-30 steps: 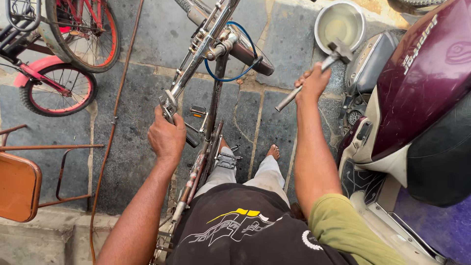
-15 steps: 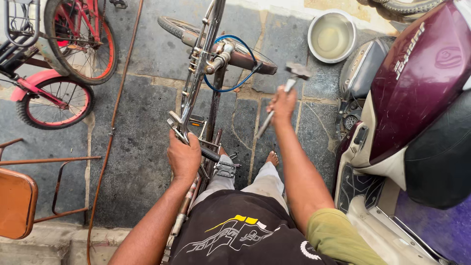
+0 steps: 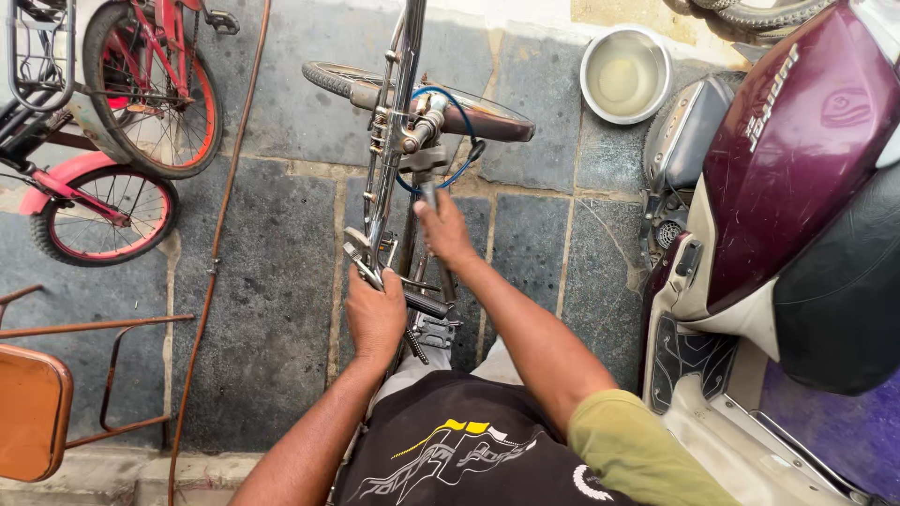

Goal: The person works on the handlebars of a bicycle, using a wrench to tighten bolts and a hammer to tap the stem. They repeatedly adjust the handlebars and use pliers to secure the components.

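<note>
gripping bicycle frame (image 3: pixel 389 150), fingers (image 3: pixel 361 281) wrapped around

A: What's the person got on?

B: Black tee w/ a graphic across the front, pale scratchy line art plus a couple of yellow slashes. Sleeves differ from the body: olive-green, short, right one shows clearly.

A: Anything on the arms?

B: Nope, both forearms bare from the sleeve down. No watch, no gloves, no rings I can make out on the left hand (image 3: pixel 375 314) or right hand (image 3: pixel 445 230).

A: Legs?

B: Light grey trousers, only the knees show past the shirt hem. Feet hidden.
</note>
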